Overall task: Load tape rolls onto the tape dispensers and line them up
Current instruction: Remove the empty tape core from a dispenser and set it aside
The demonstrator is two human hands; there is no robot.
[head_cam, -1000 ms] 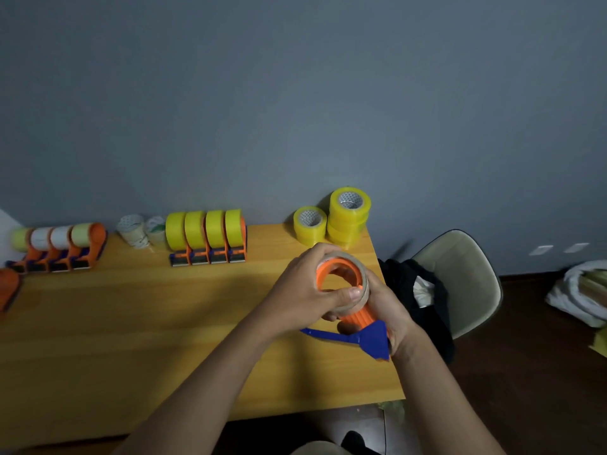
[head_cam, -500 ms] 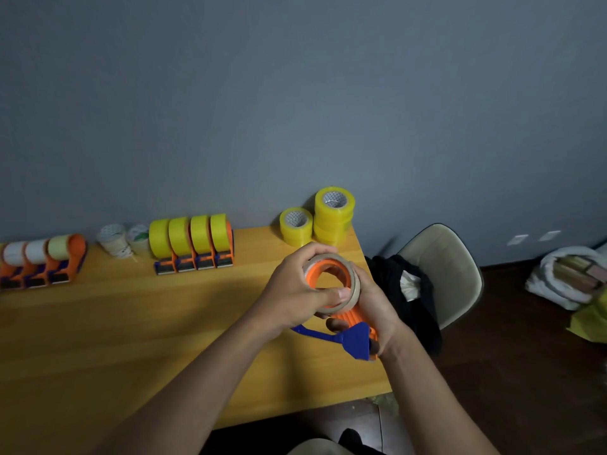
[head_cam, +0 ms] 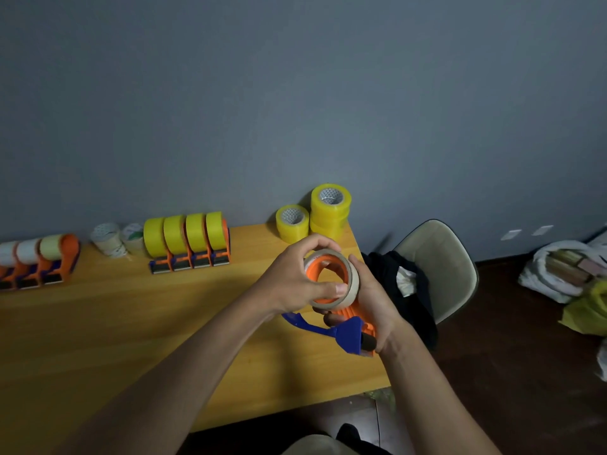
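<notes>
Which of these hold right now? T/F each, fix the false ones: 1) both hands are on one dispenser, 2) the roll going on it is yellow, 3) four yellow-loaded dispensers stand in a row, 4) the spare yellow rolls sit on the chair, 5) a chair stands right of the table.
1. True: the left hand grips the roll, the right hand holds the dispenser.
2. False: the roll is beige.
3. True: the yellow row holds four, side by side.
4. False: the spare rolls sit on the table, at its far right corner.
5. True: the chair stands right of the table, dark cloth on it.
</notes>
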